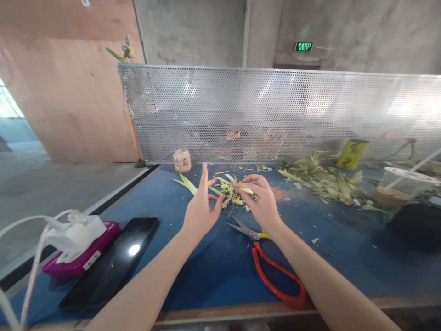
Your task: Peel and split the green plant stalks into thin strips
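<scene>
My right hand [260, 195] pinches a pale, narrow strip of plant husk [246, 190] between thumb and fingers. The strip's far end runs toward my left hand [201, 207], whose index finger points up, with thumb and other fingers spread apart. Whether those left fingertips touch the strip is unclear. Behind the left hand lies a split green leaf [188, 184]. Between and below the hands sits a small heap of chopped yellow-green plant bits [232, 195]. Scissors with red handles [275, 271] lie with parted blades, partly beneath my right forearm.
Leafy husks [320, 179] are piled right, near a yellow-green tube [353, 154] and a plastic cup [403, 186]. A twine roll [182, 161] stands by the perforated metal screen [220, 105]. At left are a black phone [113, 262] and a purple power strip [81, 262] with cables.
</scene>
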Tool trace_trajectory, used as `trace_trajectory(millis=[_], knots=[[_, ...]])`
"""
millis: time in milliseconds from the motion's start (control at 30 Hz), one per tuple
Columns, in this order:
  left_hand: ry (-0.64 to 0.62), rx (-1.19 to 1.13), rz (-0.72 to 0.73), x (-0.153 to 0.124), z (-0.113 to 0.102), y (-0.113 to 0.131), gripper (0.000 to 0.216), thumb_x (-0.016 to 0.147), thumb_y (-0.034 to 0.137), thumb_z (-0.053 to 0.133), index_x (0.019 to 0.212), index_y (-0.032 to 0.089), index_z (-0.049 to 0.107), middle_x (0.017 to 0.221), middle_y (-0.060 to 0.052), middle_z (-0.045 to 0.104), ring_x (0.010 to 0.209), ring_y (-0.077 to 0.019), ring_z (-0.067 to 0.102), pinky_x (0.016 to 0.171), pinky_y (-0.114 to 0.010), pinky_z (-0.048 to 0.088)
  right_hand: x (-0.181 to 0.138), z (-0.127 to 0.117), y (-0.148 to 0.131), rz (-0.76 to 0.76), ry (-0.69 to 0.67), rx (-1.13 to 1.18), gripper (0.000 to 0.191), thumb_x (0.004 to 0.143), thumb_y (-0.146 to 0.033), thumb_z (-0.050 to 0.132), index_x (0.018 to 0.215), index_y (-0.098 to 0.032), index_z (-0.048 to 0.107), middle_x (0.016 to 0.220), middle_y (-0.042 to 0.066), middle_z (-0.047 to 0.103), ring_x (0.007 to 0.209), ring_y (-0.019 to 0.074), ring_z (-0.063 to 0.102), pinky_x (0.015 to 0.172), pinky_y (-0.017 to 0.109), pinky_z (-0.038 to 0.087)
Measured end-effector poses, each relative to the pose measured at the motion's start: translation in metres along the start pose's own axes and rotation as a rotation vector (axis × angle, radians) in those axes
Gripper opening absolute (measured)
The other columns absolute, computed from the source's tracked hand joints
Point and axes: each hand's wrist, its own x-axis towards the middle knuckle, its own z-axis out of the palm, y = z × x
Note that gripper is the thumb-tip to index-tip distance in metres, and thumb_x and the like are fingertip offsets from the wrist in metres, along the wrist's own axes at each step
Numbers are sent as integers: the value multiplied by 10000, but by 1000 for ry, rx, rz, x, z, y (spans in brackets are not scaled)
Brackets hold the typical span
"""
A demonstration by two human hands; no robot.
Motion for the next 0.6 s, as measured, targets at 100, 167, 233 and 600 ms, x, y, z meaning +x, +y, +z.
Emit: trace_trajectory(millis=[100,167,233,600], knots=[[-17,166,363,-1,-1,2,640,738,166,512,1314,251,245,1299,-137,413,1043,-229,518,811,-376,426,1,-2,-1,38,77,-25,186,781,-207,512,877,-276,657,916,44,466,731,134,504,681,326,461],[-73,210,546,-4,-1,7,513,723,145,517,1203,292,407,1309,-91,412,1188,-243,391,903,-427,356,1,-3,-2,42,91,-28,176,783,-214,507,866,-264,655,917,46,466,767,145,506,699,332,458],[-97,217,574,-10,1,14,492,720,135,508,1171,320,436,1225,-55,510,1156,-219,435,933,-431,332,0,-3,-3,39,66,-21,172,783,-216,505,860,-253,653,916,48,466,788,151,507,713,335,456],[-206,-48,398,-40,6,18,413,666,190,595,1039,364,556,1108,55,594,1092,-269,497,926,-465,337,-6,5,6,-31,-26,-96,178,775,-239,524,901,-260,648,959,54,485,831,165,510,740,332,466]])
